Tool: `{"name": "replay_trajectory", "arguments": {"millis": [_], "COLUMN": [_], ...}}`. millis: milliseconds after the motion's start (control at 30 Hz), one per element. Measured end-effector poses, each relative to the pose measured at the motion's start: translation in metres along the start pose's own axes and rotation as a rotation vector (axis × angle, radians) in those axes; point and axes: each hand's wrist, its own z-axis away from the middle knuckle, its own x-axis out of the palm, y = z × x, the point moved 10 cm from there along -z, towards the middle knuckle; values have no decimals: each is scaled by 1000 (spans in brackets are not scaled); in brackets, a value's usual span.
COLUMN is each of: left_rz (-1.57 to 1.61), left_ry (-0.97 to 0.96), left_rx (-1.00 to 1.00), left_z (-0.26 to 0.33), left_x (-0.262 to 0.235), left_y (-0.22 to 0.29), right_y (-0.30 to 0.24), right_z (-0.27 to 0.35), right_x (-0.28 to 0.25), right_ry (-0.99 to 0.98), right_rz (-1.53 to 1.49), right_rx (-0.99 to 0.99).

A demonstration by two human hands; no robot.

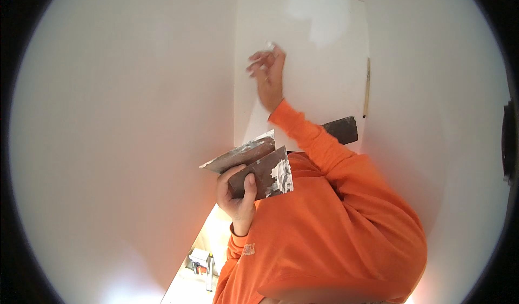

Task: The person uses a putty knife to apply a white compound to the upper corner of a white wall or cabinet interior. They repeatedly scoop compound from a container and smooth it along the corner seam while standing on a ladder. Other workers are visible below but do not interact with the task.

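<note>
Close in front of my body, my left hand [238, 196] is closed around two dark flat putty blades. The nearer blade [254, 179] bears a thick smear of white filler [280, 177] at its right end. Behind it, the other blade [240, 155] is tilted and has a white-caked edge. My right hand [268, 77] is raised ahead of the pale wall panel [313, 71], its fingers apart and loosely bent, slightly blurred. A small white dab [270, 45] shows at a fingertip; it looks like filler. Whether that hand touches the wall I cannot tell.
Pale walls rise close on the left [124, 131] and right [438, 114]. A third dark blade [343, 130] pokes out behind my right sleeve. A thin tan stick [367, 87] with a dark tip is by the right corner. Several small items, including a white box [199, 256], are at lower left.
</note>
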Motion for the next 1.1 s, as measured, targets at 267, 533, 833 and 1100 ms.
{"name": "replay_trajectory", "arguments": {"millis": [267, 533, 833, 1100], "left_rz": [84, 203, 215, 187], "left_ry": [29, 27, -40, -89], "left_rx": [-10, 15, 8, 58], "left_z": [-7, -7, -14, -18], "left_x": [12, 16, 19, 21], "left_y": [-20, -19, -18, -4], "right_y": [2, 16, 46, 39], "right_z": [-95, -147, -179, -197], "right_x": [-102, -191, -249, -258], "right_ry": [262, 513, 651, 604], "right_rz": [-91, -172, -88, -75], "right_rx": [123, 141, 246, 241]}}
